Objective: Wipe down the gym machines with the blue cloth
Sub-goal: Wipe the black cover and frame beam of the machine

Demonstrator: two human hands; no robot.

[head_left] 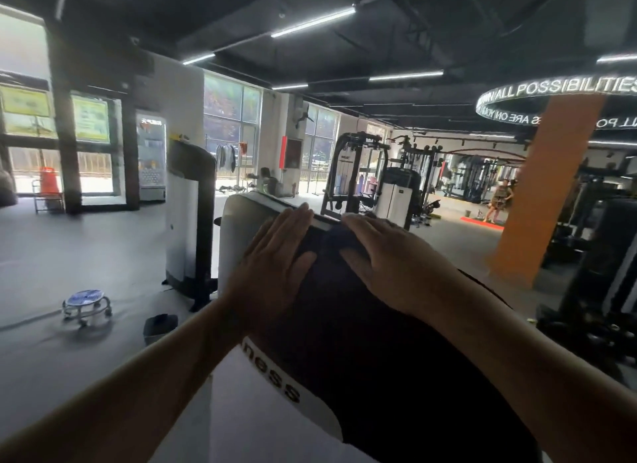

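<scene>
Head view, left hand (275, 256) flat on machine cover (344, 352), right hand (389, 259) flat on dark cloth (339, 240)

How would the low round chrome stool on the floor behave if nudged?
The low round chrome stool would probably roll freely: small casters seem to sit under its legs. Its low, wide stance suggests little tipping.

- Dark cloth (339, 239): largely covered by the right hand (386, 259); colour too dim to tell.
- Black-and-white machine shroud (344, 342): lettering "ness", start hidden behind the left forearm (165, 366).
- Lit ring sign (551, 89): cut off at the right edge.
- Distant person (499, 200): blurred.
</scene>
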